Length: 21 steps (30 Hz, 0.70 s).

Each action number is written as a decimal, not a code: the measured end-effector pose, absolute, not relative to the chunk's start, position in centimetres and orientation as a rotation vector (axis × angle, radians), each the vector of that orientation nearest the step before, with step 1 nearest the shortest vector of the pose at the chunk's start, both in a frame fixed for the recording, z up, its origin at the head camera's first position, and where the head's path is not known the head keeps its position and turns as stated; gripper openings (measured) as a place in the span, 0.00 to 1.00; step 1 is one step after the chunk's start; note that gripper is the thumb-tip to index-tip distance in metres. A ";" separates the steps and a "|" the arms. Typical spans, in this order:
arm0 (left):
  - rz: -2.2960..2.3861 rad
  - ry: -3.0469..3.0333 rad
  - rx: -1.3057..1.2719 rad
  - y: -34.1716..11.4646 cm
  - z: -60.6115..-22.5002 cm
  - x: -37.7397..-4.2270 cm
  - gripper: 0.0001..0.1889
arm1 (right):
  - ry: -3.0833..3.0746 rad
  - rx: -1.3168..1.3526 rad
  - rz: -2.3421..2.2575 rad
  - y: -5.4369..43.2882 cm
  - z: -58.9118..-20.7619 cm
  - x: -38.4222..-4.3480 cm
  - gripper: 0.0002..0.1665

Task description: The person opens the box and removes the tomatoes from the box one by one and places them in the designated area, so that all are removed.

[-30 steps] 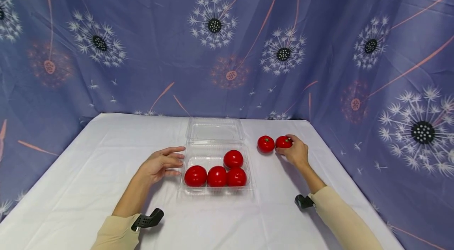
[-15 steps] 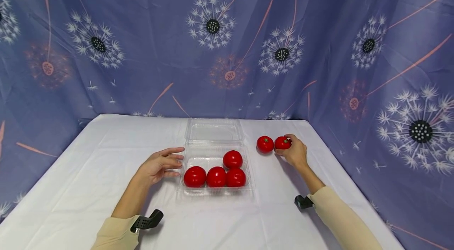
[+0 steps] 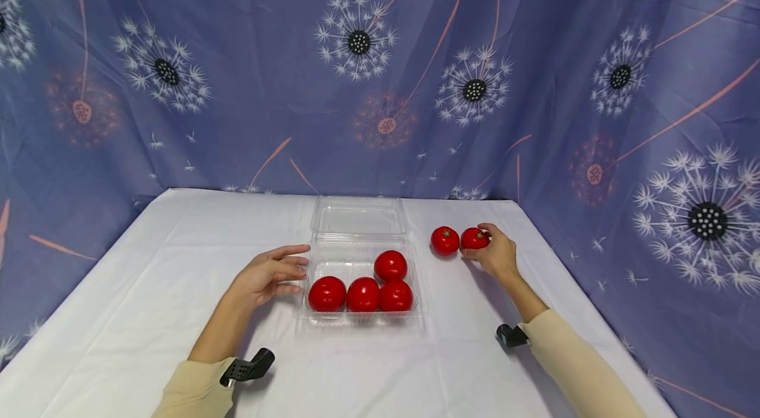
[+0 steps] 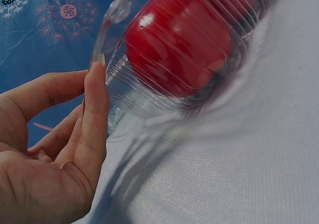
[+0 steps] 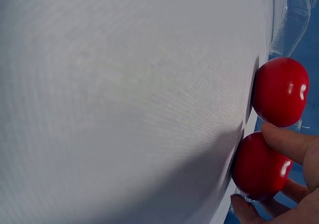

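Grasp step, I reckon: my right hand [image 3: 497, 256] pinches the outer tomato [image 3: 473, 237].
My left hand [image 3: 261, 278] is spread at the container [image 3: 344, 266]; next likely calls for lifting without bumping the neighbouring tomato [image 3: 444, 241].

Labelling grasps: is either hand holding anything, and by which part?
Right hand: rightmost tomato, gripped by its sides. Left hand: at left rim of clear container; can't tell if it holds.

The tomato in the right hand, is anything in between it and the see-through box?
Yes. The other loose tomato sits right beside the held tomato, on the side toward the box. The box's side wall is there too. The lid lies open behind, not covering the top.
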<state>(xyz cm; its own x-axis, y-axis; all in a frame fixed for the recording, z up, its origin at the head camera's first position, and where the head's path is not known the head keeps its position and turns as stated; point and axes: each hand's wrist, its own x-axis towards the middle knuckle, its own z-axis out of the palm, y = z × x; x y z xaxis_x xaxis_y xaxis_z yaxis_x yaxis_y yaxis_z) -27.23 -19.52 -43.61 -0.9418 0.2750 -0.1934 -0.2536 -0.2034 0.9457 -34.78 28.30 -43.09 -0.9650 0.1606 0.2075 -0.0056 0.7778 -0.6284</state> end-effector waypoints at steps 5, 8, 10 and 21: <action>2.210 1.717 0.004 -19.6 -43.7 -27.3 0.31 | -2.758 -0.134 0.947 28.3 -42.7 -34.8 0.45; 2.211 1.710 0.001 -19.6 -43.7 -27.2 0.31 | -2.765 -0.119 0.946 28.4 -42.3 -34.6 0.45; 2.211 1.709 0.006 -19.6 -43.7 -27.2 0.31 | -2.763 -0.096 0.937 28.5 -42.0 -34.6 0.45; 2.211 1.687 0.013 -19.6 -43.3 -27.3 0.33 | -2.731 0.042 0.913 27.8 -39.3 -33.8 0.42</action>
